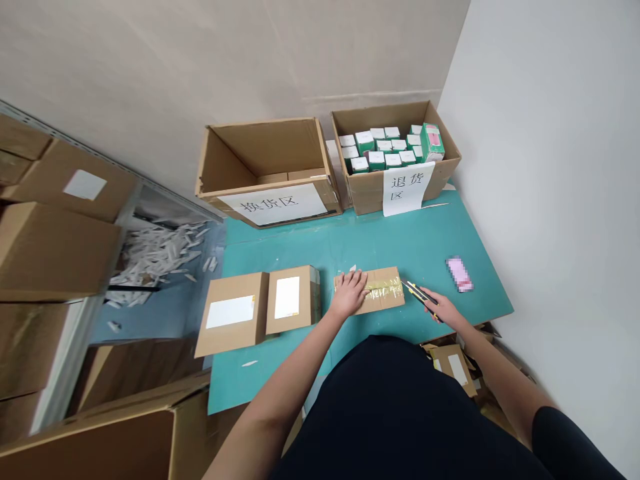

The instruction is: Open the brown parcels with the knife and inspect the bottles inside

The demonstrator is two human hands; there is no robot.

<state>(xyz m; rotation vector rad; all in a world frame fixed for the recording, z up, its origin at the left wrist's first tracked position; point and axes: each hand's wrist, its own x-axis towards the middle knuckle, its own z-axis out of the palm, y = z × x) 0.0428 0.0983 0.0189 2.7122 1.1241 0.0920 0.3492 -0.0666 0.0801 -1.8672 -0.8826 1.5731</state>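
Observation:
A small cardboard box [383, 301] lies on the green table top in front of me, with shiny yellowish tape along its upper face. Spread flat on the box's left end is my left hand [351, 292], fingers apart and pressing on it. My right hand [443, 310] is wrapped round a yellow and black box cutter [419, 293]. The cutter's tip points at the right end of the box, close to the tape; whether it touches I cannot tell. Two more cardboard boxes with white labels, a larger one [220, 340] and a smaller one [276, 321], stand to the left.
At the back of the table [300, 247] stand an open carton with a few boxes [270, 153] and another carton [363, 193] holding several green-white packs. A blurred pink object [459, 274] lies right. Large cartons [55, 250] fill the left shelf; an open carton [100, 433] stands lower left.

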